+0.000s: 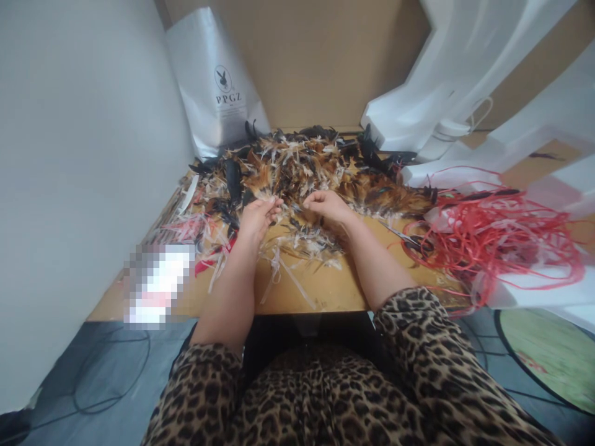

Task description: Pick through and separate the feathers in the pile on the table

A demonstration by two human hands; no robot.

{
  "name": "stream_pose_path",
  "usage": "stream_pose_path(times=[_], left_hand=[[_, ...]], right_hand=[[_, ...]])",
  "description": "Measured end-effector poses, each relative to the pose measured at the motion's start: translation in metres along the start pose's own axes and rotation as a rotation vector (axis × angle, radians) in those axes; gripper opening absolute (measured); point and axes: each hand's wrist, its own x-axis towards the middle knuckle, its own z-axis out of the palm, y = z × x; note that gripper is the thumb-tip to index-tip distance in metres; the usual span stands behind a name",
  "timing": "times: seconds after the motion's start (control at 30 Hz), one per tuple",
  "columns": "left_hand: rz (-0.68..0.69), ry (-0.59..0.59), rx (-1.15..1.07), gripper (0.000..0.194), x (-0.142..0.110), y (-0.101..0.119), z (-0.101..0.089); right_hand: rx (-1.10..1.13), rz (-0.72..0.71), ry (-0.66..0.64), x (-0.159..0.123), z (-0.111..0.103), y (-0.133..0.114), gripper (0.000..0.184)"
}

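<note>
A large heap of brown, black and white feathers (297, 164) covers the back of the wooden table (334, 291). At its near edge, my left hand (259, 218) has thumb and forefinger pinched together, with the other fingers curled. Pale wisps lie close to those fingertips, but whether they are held is unclear. My right hand (329, 205) faces it a short gap away, its fingers bent into a pinch; whatever it grips is too small to make out. Just below both hands lies a smaller pile of loose feathers (316, 244), with thin white ribbon strips (277, 267) nearer me.
To the right lies a tangle of red ribbon (502, 235), beside scissors (413, 240). A silver bag (218, 87) stands at the back left. On the left edge is a pixelated bright object (160, 285). White sheets (465, 74) rise at the back right.
</note>
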Motion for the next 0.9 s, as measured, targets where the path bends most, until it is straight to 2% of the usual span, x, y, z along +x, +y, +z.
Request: stream_pose_path(times=[0.07, 0.13, 0.27, 0.33, 0.4, 0.53, 0.63, 0.77, 0.9], left_hand=[[0.005, -0.002, -0.004, 0.015, 0.0, 0.0, 0.0], [0.008, -0.008, -0.002, 0.015, -0.001, 0.0, 0.001], [0.001, -0.032, 0.008, 0.016, -0.001, -0.001, 0.002], [-0.01, -0.028, 0.01, 0.017, -0.002, -0.001, 0.002], [-0.026, -0.02, 0.004, 0.016, -0.002, 0.0, 0.002], [-0.072, -0.043, -0.041, 0.012, 0.0, 0.0, 0.0], [-0.136, -0.104, -0.088, 0.008, 0.001, -0.002, -0.001], [-0.301, -0.217, -0.115, 0.006, -0.005, -0.004, 0.004], [-0.418, -0.306, -0.181, 0.004, -0.016, -0.005, 0.012]], right_hand=[[-0.051, -0.001, 0.002, 0.0, 0.005, 0.002, 0.022], [-0.193, -0.008, 0.002, 0.002, 0.014, 0.007, 0.023], [-0.596, -0.127, 0.067, 0.009, 0.033, 0.023, 0.017], [-0.636, -0.164, 0.072, 0.012, 0.038, 0.027, 0.011], [-0.501, -0.148, 0.067, 0.013, 0.038, 0.025, 0.011], [0.016, -0.027, 0.139, 0.01, 0.027, 0.012, 0.022], [0.308, 0.023, 0.168, 0.008, 0.02, 0.003, 0.027], [0.529, 0.039, 0.152, 0.006, 0.024, -0.005, 0.033], [0.64, 0.021, 0.131, 0.003, 0.035, -0.01, 0.035]])
